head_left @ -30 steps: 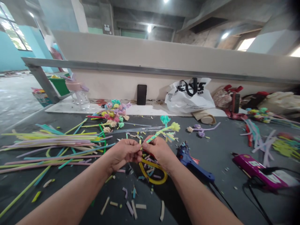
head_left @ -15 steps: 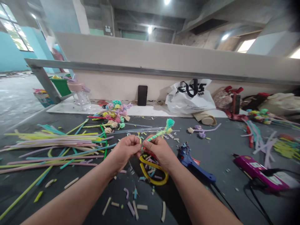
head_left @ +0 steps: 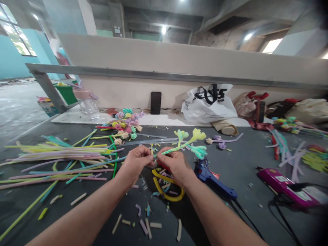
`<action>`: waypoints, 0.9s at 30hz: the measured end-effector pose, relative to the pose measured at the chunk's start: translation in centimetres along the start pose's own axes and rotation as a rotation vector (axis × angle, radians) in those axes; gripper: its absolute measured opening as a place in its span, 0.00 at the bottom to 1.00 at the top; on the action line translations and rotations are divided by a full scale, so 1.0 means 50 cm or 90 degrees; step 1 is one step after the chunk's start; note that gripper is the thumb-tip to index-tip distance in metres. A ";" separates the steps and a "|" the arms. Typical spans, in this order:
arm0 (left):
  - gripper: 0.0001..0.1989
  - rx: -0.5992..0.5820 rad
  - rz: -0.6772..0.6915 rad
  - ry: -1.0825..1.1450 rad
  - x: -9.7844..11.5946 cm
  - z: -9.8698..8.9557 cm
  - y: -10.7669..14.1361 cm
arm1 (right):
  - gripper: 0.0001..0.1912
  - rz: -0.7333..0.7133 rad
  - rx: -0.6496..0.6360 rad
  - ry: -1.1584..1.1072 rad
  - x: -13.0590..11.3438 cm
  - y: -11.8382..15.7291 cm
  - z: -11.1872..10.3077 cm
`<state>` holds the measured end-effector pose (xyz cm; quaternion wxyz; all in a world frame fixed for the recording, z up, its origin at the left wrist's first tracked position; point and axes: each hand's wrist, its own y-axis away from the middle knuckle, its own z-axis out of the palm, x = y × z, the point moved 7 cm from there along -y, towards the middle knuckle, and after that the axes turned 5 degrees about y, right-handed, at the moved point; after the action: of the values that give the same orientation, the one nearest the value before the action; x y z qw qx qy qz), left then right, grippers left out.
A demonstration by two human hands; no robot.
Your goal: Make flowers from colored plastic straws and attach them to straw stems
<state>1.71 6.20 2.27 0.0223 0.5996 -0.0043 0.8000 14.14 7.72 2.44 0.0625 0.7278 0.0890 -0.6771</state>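
In the head view, my left hand [head_left: 138, 160] and my right hand [head_left: 174, 164] are closed close together over the middle of the table. Both pinch the twisted green-and-yellow stem of a pipe-cleaner flower sprig [head_left: 178, 147]. Its yellow and mint-green fuzzy blossoms fan out to the right, past my right hand. The stem's lower end is mostly covered by my left fingers. Below my hands lies a tool with yellow loop handles [head_left: 171, 197]; its front part is hidden. Right of it rests a blue glue gun [head_left: 215, 181].
Loose pipe cleaners [head_left: 64, 153] pile up at the left, with a bunch of finished flowers [head_left: 126, 123] behind. Short cut pieces [head_left: 148, 228] litter the front. A purple corded device [head_left: 284, 188] lies right. A phone [head_left: 155, 103] and a white bag [head_left: 208, 104] stand at the back.
The flower sprig has turned in my fingers, so its blossoms now spread apart to the right and show separately. My hands have stayed in nearly the same place.
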 end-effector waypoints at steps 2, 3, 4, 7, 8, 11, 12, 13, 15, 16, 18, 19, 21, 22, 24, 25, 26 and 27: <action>0.05 -0.006 -0.091 0.133 -0.018 0.001 0.001 | 0.07 -0.036 -0.009 0.044 -0.013 0.002 0.001; 0.05 -0.009 -0.136 0.181 -0.027 0.001 0.002 | 0.06 -0.058 -0.015 0.075 -0.020 0.003 0.002; 0.05 -0.014 -0.175 0.214 -0.033 0.001 0.003 | 0.05 -0.081 -0.020 0.106 -0.028 0.003 0.002; 0.05 -0.020 -0.243 0.246 -0.044 -0.001 0.001 | 0.05 -0.169 -0.019 0.173 -0.049 0.005 0.001; 0.05 -0.020 -0.249 0.247 -0.045 -0.002 0.000 | 0.05 -0.200 -0.019 0.187 -0.055 0.006 0.001; 0.07 -0.018 -0.252 0.250 -0.046 -0.003 -0.002 | 0.06 -0.263 -0.060 0.208 -0.064 0.010 0.009; 0.08 -0.017 -0.251 0.251 -0.047 -0.003 -0.001 | 0.07 -0.274 -0.079 0.215 -0.064 0.011 0.012; 0.08 -0.017 -0.251 0.253 -0.047 -0.001 0.000 | 0.07 -0.284 -0.096 0.223 -0.065 0.012 0.015; 0.08 -0.022 -0.251 0.255 -0.047 0.003 0.004 | 0.07 -0.311 -0.117 0.238 -0.070 0.016 0.018; 0.07 -0.024 -0.250 0.255 -0.046 0.006 0.006 | 0.07 -0.325 -0.125 0.241 -0.072 0.018 0.018; 0.07 -0.030 -0.238 0.258 -0.041 0.009 0.009 | 0.06 -0.349 -0.131 0.241 -0.078 0.020 0.016; 0.08 -0.038 -0.228 0.260 -0.036 0.011 0.010 | 0.06 -0.359 -0.124 0.238 -0.081 0.020 0.012; 0.08 -0.062 -0.223 0.263 -0.029 0.014 0.012 | 0.05 -0.361 -0.102 0.229 -0.086 0.018 0.000; 0.07 -0.082 -0.234 0.262 -0.028 0.017 0.013 | 0.05 -0.356 -0.092 0.223 -0.087 0.017 -0.006; 0.04 -0.129 -0.271 0.253 -0.030 0.024 0.018 | 0.05 -0.339 -0.086 0.210 -0.087 0.014 -0.015; 0.02 -0.145 -0.284 0.242 -0.031 0.027 0.020 | 0.05 -0.324 -0.088 0.206 -0.084 0.012 -0.017; 0.03 -0.153 -0.282 0.227 -0.032 0.028 0.020 | 0.05 -0.304 -0.086 0.202 -0.079 0.010 -0.018; 0.04 -0.150 -0.262 0.205 -0.030 0.028 0.018 | 0.05 -0.274 -0.081 0.194 -0.071 0.006 -0.020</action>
<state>3.41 5.21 1.25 0.2542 0.4462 0.0285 0.8576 14.91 7.49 6.05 -0.0514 0.7802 0.2923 -0.5506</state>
